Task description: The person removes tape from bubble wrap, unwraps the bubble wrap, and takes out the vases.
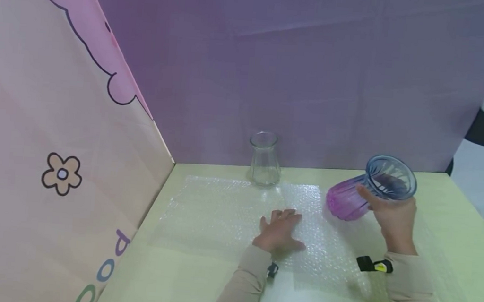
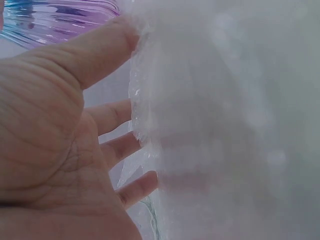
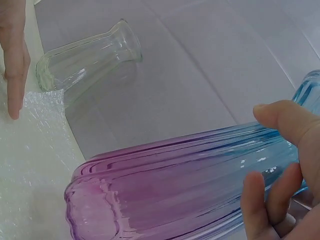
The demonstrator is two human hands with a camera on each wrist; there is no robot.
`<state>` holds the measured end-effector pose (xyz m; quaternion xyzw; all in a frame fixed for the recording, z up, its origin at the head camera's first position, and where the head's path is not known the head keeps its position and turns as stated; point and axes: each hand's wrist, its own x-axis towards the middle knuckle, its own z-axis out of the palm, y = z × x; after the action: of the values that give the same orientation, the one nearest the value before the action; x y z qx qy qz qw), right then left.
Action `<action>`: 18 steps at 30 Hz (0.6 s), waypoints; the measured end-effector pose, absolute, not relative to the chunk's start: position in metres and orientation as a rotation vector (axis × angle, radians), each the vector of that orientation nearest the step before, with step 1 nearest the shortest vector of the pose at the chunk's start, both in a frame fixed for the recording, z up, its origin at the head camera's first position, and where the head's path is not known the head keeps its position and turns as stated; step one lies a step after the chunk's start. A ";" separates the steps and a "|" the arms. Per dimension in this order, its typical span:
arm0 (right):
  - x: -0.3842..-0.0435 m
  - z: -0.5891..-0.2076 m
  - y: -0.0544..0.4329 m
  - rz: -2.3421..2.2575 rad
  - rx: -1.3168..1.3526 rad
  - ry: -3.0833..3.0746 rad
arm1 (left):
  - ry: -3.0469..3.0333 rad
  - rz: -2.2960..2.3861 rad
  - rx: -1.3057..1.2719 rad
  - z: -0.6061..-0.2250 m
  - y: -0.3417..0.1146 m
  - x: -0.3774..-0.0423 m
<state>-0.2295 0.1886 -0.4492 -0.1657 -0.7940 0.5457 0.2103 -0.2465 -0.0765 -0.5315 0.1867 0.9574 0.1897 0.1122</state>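
Note:
A ribbed glass vase (image 1: pixel 349 197), blue at the mouth and pink at the base, is tilted above the table in the grip of my right hand (image 1: pixel 392 222). In the right wrist view, the thumb and fingers curl round the blue neck of this vase (image 3: pixel 165 185). My left hand (image 1: pixel 280 232) is spread with its fingers over the bubble wrap (image 1: pixel 215 215). Seen from the left wrist, the fingertips of the left hand (image 2: pixel 65 130) meet the edge of the bubble wrap (image 2: pixel 210 125), which partly hides them.
Behind the left hand, a clear glass vase (image 1: pixel 265 164) stands upright near the back edge of the pale table (image 1: pixel 163 277). A purple backdrop (image 1: pixel 299 79) rises behind it, and a printed panel (image 1: pixel 66 108) borders the left side.

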 end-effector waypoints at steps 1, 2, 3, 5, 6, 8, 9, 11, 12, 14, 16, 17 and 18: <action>-0.230 -0.450 0.189 1.518 -0.448 -2.212 | 2.808 0.562 0.547 -0.531 -0.077 -0.246; -0.230 -0.450 0.189 1.515 -0.437 -2.214 | 2.807 0.567 0.546 -0.531 -0.077 -0.245; -0.230 -0.450 0.188 1.511 -0.427 -2.216 | 2.806 0.568 0.545 -0.531 -0.077 -0.245; -0.230 -0.451 0.188 1.516 -0.413 -2.217 | 2.807 0.572 0.544 -0.531 -0.077 -0.245; -0.230 -0.451 0.188 1.527 -0.410 -2.208 | 2.808 0.575 0.544 -0.531 -0.077 -0.245; -0.231 -0.451 0.188 1.537 -0.405 -2.202 | 2.810 0.575 0.546 -0.532 -0.076 -0.246; -0.231 -0.451 0.188 1.539 -0.390 -2.195 | 2.811 0.576 0.547 -0.532 -0.076 -0.246; -0.232 -0.451 0.188 1.547 -0.366 -2.177 | 2.810 0.581 0.550 -0.532 -0.076 -0.246; -0.232 -0.452 0.188 1.548 -0.356 -2.168 | 2.811 0.581 0.552 -0.532 -0.076 -0.246; -0.233 -0.452 0.187 1.559 -0.331 -2.141 | 2.811 0.586 0.555 -0.532 -0.076 -0.245; -0.234 -0.452 0.187 1.570 -0.331 -2.121 | 2.810 0.582 0.555 -0.532 -0.077 -0.245; -0.235 -0.452 0.187 1.575 -0.334 -2.116 | 2.812 0.575 0.555 -0.532 -0.077 -0.246; -0.235 -0.452 0.187 1.569 -0.338 -2.122 | 2.815 0.565 0.554 -0.532 -0.077 -0.246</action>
<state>-0.2349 0.1866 -0.4518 -0.1234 -0.7746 0.5728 0.2381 -0.2461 -0.0767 -0.5325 0.1884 0.9570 0.1921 0.1085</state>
